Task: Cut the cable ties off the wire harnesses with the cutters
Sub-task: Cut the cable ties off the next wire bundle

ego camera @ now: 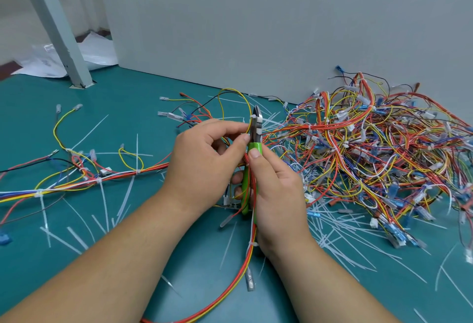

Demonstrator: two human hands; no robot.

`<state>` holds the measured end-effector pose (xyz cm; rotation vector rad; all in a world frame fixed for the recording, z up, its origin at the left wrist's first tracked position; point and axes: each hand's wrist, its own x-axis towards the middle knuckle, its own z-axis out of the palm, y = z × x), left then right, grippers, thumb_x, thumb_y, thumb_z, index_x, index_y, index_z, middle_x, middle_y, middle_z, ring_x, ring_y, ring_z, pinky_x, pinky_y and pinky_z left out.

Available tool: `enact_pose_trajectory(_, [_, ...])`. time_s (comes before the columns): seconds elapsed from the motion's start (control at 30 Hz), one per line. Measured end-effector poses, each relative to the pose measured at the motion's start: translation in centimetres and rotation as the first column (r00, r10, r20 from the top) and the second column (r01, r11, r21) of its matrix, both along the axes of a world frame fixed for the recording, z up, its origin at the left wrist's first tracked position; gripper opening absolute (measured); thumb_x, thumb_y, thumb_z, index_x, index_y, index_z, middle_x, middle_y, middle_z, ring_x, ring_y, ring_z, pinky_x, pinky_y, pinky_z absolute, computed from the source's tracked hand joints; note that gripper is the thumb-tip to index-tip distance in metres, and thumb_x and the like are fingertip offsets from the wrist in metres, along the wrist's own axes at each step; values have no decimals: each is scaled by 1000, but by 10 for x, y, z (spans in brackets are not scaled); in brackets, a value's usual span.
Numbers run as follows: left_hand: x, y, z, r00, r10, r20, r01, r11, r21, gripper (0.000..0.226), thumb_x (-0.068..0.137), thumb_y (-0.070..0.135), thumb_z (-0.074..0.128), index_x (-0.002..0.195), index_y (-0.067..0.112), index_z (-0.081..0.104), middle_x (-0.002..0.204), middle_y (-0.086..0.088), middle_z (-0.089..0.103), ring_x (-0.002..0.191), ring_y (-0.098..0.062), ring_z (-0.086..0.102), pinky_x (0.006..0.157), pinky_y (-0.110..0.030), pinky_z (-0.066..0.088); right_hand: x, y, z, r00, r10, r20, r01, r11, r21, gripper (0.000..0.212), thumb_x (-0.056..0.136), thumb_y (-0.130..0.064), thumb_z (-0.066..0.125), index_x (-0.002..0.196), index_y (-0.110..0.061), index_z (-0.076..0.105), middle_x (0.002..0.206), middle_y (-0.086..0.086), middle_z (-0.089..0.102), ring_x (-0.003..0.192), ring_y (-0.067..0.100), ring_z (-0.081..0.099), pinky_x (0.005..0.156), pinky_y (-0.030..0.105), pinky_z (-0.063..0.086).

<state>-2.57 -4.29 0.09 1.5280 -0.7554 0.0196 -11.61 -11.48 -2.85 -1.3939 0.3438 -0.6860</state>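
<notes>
Head view
Cutters (256, 128): smooth green handles, dark pointed metal head, upright; right hand (279, 194) curled round the handles.
Cable tie (254, 117): thin white plastic, at the cutter head.
Harness (247, 253): red and yellow wires; left hand (202, 161) pinches it beside the head.
Pile (371, 148): tangled wires, right of the right hand.

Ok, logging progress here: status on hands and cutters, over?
Right hand grips cutters. Left hand pinches harness beside the blades. Tips at white cable tie. Harness pile close right, not blocking.
</notes>
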Motion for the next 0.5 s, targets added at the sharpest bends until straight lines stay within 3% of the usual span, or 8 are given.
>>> enact_pose_trajectory(0.1, [0, -1, -1, 1000, 5, 26, -5, 1000, 8, 28, 88, 14, 74, 88, 41, 73, 83, 7, 67, 62, -30, 61, 51, -26, 52, 0, -2, -1, 1000, 7, -11, -7, 1000, -6, 31, 90, -50, 58, 108, -34, 77, 82, -3, 71, 73, 18, 60, 64, 35, 50])
enact_pose_trajectory(0.23, [-1, 0, 0, 1000, 4, 20, -4, 1000, -9, 28, 89, 12, 74, 89, 40, 73, 80, 0, 63, 58, -18, 54, 47, -9, 45, 2, -3, -3, 1000, -5, -12, 5, 1000, 2, 32, 91, -50, 58, 109, -32, 77, 84, -2, 72, 74, 21, 60, 71, 46, 49])
enact_pose_trajectory(0.37, [-2, -1, 0, 999, 21, 30, -21, 1000, 7, 23, 90, 14, 73, 90, 37, 74, 80, 7, 70, 65, -21, 60, 56, -16, 48, 2, -1, -4, 999, -38, 12, 37, 999, 32, 40, 88, -45, 65, 120, -23, 75, 100, 10, 76, 82, 22, 62, 80, 51, 53])
enact_pose_trajectory(0.43, [-2, 0, 1, 999, 21, 24, -21, 1000, 4, 24, 91, 14, 72, 88, 38, 73, 81, 12, 74, 70, -9, 66, 65, -16, 51, 2, -1, -4, 997, -82, 11, 82, 997, 14, 42, 88, -38, 68, 126, -20, 72, 105, 1, 77, 85, 13, 64, 82, 36, 55])
enact_pose_trajectory(0.5, [-3, 2, 3, 1000, 6, 19, -6, 1000, -9, 24, 93, 13, 71, 87, 36, 73, 80, 13, 75, 72, 0, 66, 68, -13, 50, 2, 0, -3, 993, -112, 33, 114, 993, -41, 29, 90, -30, 67, 118, -27, 73, 103, -9, 77, 87, 5, 65, 81, 20, 53])
